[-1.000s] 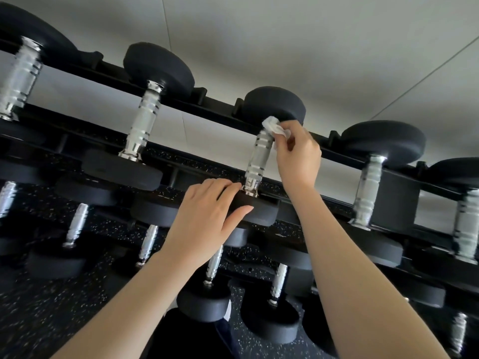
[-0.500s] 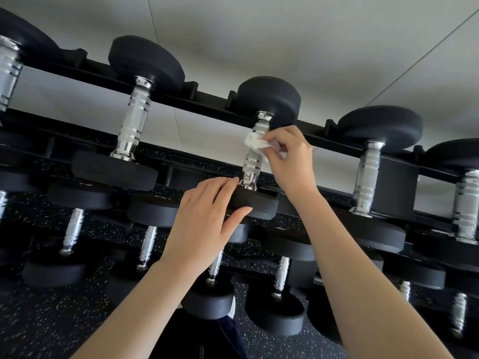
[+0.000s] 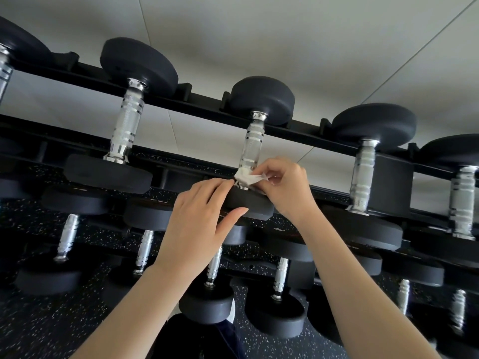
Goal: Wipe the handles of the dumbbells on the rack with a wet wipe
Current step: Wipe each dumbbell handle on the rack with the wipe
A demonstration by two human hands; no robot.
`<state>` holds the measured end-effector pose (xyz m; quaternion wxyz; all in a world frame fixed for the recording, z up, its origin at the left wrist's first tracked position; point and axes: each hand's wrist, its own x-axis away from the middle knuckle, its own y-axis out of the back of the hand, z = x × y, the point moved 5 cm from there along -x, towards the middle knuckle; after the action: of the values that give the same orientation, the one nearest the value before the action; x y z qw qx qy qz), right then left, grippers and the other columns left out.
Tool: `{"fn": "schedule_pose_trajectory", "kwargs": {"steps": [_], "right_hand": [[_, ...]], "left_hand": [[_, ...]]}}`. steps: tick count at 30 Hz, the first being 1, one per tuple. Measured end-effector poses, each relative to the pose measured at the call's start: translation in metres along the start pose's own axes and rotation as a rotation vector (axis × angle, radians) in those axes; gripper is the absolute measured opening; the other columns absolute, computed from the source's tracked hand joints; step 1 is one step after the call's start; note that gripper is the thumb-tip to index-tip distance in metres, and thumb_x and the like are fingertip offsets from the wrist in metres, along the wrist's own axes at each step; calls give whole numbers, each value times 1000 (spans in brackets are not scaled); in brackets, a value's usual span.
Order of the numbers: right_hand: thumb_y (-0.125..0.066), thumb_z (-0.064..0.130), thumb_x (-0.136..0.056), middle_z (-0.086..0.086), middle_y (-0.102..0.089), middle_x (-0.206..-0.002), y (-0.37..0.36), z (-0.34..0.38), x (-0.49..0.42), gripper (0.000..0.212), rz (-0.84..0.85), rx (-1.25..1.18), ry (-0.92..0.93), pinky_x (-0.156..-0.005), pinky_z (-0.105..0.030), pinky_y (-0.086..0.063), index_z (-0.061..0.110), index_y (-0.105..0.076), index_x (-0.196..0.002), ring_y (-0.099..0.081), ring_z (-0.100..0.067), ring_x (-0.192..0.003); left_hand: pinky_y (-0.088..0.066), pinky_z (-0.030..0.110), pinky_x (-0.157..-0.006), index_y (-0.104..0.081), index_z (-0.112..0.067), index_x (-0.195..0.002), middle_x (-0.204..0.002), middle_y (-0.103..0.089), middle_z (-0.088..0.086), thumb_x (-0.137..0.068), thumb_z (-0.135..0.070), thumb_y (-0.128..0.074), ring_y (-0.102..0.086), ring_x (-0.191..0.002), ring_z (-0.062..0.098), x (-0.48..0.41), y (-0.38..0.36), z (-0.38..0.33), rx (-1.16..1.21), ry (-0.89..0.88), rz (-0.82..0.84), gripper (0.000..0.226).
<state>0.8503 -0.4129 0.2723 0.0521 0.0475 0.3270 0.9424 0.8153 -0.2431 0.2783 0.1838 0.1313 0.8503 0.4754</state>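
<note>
one wet wipe [image 3: 245, 178] pinched by right fingers [image 3: 275, 170] at handle [image 3: 252, 146], left fingers [image 3: 208, 188] straight on weight [image 3: 255, 204]

The crumpled white wet wipe [image 3: 246, 178], pinched by the right hand [image 3: 286, 186], wraps the lower end of a ribbed chrome handle [image 3: 252, 143]. This black dumbbell [image 3: 261, 99] lies across the black rack [image 3: 202, 99].
</note>
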Motion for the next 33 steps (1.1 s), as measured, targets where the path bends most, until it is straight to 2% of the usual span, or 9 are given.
{"fn": "schedule_pose_trajectory", "kwargs": {"steps": [3, 6, 9, 16, 19, 22, 24, 28, 33], "right_hand": [[-71, 2, -77, 8, -64, -77, 4, -5, 0, 20, -123, -94, -65, -67, -18, -51, 21, -67, -72, -60, -7, -73], [-68, 3, -80, 14, -64, -77, 6, -9, -10, 19, -209, -187, -142, -68, -13, -49, 22, -66, -75, -59, 1, -73], [-71, 10, -81, 13, -66, -74, 8, -10, -24, 10, -296, -321, -189, -66, -10, -47, 20, -69, -80, -56, 5, -67], [-70, 7, -81, 6, -65, -72, 10, -17, -56, 13, -455, -542, -293, -65, -23, -47, 20, -68, -78, -55, -4, -64], [-69, 5, -81, 0, -64, -74, 3, -23, -59, 11, -417, -704, -364, -66, -29, -47, 15, -67, -77, -54, -13, -70], [-66, 2, -83, -6, -66, -81, -3, -32, -60, 11, -306, -802, -381, -79, -46, -52, 12, -66, -79, -57, -24, -81], [-65, 1, -83, -6, -67, -84, -4, -35, -56, 9, -242, -818, -380, -85, -50, -51, 10, -65, -83, -59, -26, -86], [-59, -4, -87, -10, -67, -85, -9, -33, -45, 10, -124, -894, -360, -78, -38, -58, 6, -59, -84, -64, -23, -81], [-55, -8, -87, -12, -66, -86, -16, -36, -33, 16, -13, -897, -375, -73, -32, -58, 6, -53, -80, -65, -20, -77]], "left_hand": [[-43, 36, -90, -58, -10, -127, -121, -60, 2, -94, -49, -40, -52, -113, 18, -1, 0, 0, 7, 0, 6, 53], [-41, 34, -90, -57, -11, -128, -122, -60, 1, -94, -49, -40, -53, -114, 18, -1, 0, 1, 16, 9, 24, 54], [-42, 35, -91, -56, -12, -129, -124, -58, 0, -94, -50, -39, -53, -116, 19, 0, -2, 2, 28, 17, 36, 54], [-36, 29, -94, -55, -12, -130, -125, -57, -1, -94, -48, -41, -51, -117, 17, 0, -2, 3, 12, 16, 36, 53], [-40, 32, -93, -56, -11, -129, -124, -58, 0, -94, -48, -40, -51, -116, 17, 0, -2, 3, 20, 15, 26, 54], [-42, 34, -91, -56, -10, -129, -123, -58, 1, -94, -48, -40, -51, -115, 18, 0, -1, 3, 16, 6, 21, 54], [-43, 36, -91, -55, -10, -129, -123, -58, 1, -94, -48, -40, -51, -115, 18, 0, -1, 4, 11, 8, 24, 54], [-45, 39, -91, -55, -10, -130, -124, -58, 2, -94, -50, -38, -50, -116, 18, 1, -1, 4, 42, 26, 25, 56], [-49, 43, -91, -56, -10, -129, -123, -58, 2, -93, -49, -41, -52, -115, 20, 0, -1, 4, 77, 35, 22, 55]]}}
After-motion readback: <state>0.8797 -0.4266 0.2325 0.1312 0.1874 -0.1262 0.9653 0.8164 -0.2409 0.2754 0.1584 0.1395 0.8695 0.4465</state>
